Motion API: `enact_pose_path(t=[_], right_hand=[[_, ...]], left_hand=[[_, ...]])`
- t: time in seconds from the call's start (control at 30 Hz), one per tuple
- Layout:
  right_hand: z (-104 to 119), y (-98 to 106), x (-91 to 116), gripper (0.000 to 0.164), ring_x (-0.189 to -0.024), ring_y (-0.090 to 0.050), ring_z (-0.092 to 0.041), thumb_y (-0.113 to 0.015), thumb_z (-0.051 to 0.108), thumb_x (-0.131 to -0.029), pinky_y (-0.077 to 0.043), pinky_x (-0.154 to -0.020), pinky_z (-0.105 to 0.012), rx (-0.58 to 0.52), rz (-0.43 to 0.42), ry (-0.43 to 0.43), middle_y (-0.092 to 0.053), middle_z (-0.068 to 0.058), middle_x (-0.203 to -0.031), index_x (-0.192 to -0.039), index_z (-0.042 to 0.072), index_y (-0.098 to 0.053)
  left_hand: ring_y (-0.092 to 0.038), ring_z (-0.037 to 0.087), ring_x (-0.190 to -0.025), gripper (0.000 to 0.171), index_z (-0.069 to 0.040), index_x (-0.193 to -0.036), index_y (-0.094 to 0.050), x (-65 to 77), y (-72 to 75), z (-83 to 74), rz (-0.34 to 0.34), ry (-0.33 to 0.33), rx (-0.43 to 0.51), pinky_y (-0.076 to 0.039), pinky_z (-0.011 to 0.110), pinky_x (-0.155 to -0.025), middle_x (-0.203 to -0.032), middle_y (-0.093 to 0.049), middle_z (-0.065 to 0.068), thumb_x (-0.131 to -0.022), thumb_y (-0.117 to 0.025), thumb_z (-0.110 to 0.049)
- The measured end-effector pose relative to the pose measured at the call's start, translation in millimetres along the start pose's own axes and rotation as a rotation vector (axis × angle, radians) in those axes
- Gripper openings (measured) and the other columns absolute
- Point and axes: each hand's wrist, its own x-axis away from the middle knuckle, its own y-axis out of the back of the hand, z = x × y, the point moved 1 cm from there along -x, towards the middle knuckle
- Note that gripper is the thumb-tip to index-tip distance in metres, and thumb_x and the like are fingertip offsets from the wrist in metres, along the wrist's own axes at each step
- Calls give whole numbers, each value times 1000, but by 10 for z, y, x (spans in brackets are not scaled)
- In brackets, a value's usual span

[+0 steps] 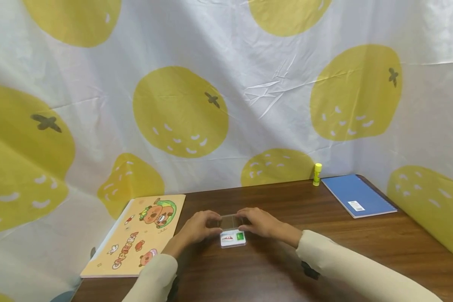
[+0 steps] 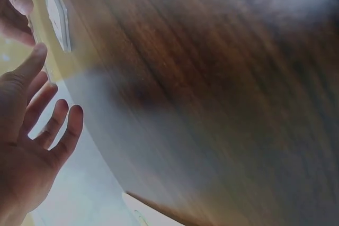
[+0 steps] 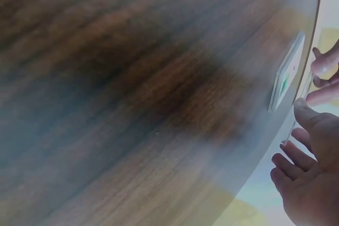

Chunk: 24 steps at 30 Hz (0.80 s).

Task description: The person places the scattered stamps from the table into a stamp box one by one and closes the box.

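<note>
A clear plastic lid is held up between both hands. My left hand pinches its left edge between thumb and fingers, and my right hand pinches the right edge. Just in front of the lid, on the table, lies a flat clear case with a white card showing a red picture and a green patch. In the left wrist view the lid appears edge-on, raised off the wood, with the other fingers of the left hand spread. The right wrist view shows the case beside the right hand.
On the left lies a large orange capybara pad. A yellow glue stick stands at the back right next to a blue spiral notebook. Behind the brown wooden table hangs a white curtain with yellow fruit.
</note>
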Motion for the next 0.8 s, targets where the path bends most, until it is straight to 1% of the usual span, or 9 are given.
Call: enact_pose_path(t=[0.17,0.4,0.5,0.67,0.8], right_hand=[[30,-8,64,41,-124,-64,-38,-75,17,-97,-52,-103,-48,4,10,-13,-66,-22,-134,-130,-5,-66],[75,-34,136,40,-122,-65,-37,-74,18,-97,-52,-102,-49,7,9,17,-66,-22,-133,-130,-4,-67],[98,-30,162,40,-121,-65,-37,-75,17,-97,-53,-100,-49,3,8,29,-66,-22,-133,-130,-4,-67],[119,-39,196,42,-121,-65,-35,-76,20,-96,-53,-100,-47,7,30,4,-66,-19,-134,-131,-1,-67],[129,-58,221,42,-120,-66,-35,-76,19,-95,-54,-99,-47,15,36,7,-67,-18,-133,-131,-1,-68]], left_hand=[[-65,30,-121,36,-9,-121,-75,47,-5,-42,5,-21,-3,-51,54,-101,-129,-71,6,-92,-81,-28],[-65,30,-121,34,-9,-117,-77,113,-25,-71,4,-76,-58,-50,53,-101,-124,-73,5,-90,-83,-30],[-65,29,-120,35,-10,-115,-77,136,-27,-80,7,-78,-64,-51,52,-101,-123,-73,3,-89,-83,-31],[-64,28,-121,37,-11,-115,-77,151,-39,-75,32,-48,-59,-50,51,-102,-124,-73,2,-88,-84,-35],[-64,27,-119,37,-13,-114,-77,162,-57,-65,46,-40,-71,-51,50,-101,-122,-73,1,-87,-84,-38]])
